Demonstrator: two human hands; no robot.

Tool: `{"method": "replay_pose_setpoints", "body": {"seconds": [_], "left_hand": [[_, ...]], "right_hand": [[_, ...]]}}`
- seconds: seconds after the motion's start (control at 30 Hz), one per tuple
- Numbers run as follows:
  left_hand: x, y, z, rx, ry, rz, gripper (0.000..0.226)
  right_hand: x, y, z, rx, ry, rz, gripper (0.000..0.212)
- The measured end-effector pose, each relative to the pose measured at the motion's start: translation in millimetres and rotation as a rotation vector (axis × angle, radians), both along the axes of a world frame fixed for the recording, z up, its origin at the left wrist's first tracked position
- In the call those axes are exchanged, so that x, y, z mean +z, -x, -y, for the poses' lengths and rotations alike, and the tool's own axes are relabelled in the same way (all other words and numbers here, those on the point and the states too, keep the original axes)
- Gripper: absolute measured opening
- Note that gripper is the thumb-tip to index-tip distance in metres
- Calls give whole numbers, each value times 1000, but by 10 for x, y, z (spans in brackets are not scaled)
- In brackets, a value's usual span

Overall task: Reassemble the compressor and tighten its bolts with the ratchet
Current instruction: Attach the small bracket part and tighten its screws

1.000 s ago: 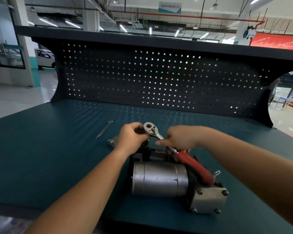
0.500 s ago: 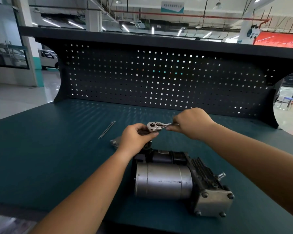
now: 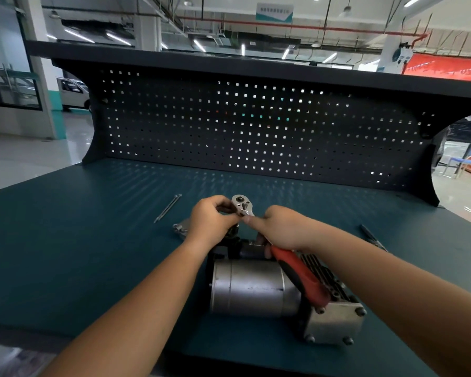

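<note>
Steel, stiff and slick: the chrome-headed ratchet with a red rubber handle (image 3: pixel 302 278) is held at its neck by the right hand (image 3: pixel 282 229), its head pinched by the left hand (image 3: pixel 211 220); the heavy-looking grey metal compressor (image 3: pixel 249 287) lies just below the grip, likely steady unheld

Both bare forearms reach forward and converge, the hands nearly touching. The left hand (image 3: pixel 211 217) curls its fingers and pinches the head of the ratchet (image 3: pixel 241 204). The right hand (image 3: pixel 282 227), knuckles up, grips the ratchet's shaft just beside it.
</note>
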State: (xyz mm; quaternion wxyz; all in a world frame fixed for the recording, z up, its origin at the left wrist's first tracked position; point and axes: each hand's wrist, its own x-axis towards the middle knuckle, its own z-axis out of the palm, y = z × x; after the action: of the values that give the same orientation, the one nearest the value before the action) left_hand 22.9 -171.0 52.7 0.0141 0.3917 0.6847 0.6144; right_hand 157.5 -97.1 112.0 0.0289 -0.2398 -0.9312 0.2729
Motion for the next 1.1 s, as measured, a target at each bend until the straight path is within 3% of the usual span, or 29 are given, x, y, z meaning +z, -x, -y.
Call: {"method": "replay_pose_setpoints", "body": {"seconds": [0.1, 0.23, 0.33, 0.4, 0.83, 1.1], "left_hand": [[-21, 11, -15, -10, 13, -21, 29], [-31, 32, -13, -54, -20, 21, 24], [-34, 36, -12, -87, -48, 63, 17], [-35, 35, -14, -88, -59, 71, 17], [-38, 16, -18, -10, 66, -43, 16], [-16, -9, 6, -23, 104, -94, 20]], "right_hand": [[-24, -16, -64, 30, -65, 33, 51], [216, -2, -276, 45, -518, 186, 58], [353, 89, -458, -1, -828, 158, 61], [348, 161, -522, 44, -914, 126, 58], [167, 51, -425, 52, -1142, 208, 59], [39, 27, -162, -75, -950, 194, 56]]}}
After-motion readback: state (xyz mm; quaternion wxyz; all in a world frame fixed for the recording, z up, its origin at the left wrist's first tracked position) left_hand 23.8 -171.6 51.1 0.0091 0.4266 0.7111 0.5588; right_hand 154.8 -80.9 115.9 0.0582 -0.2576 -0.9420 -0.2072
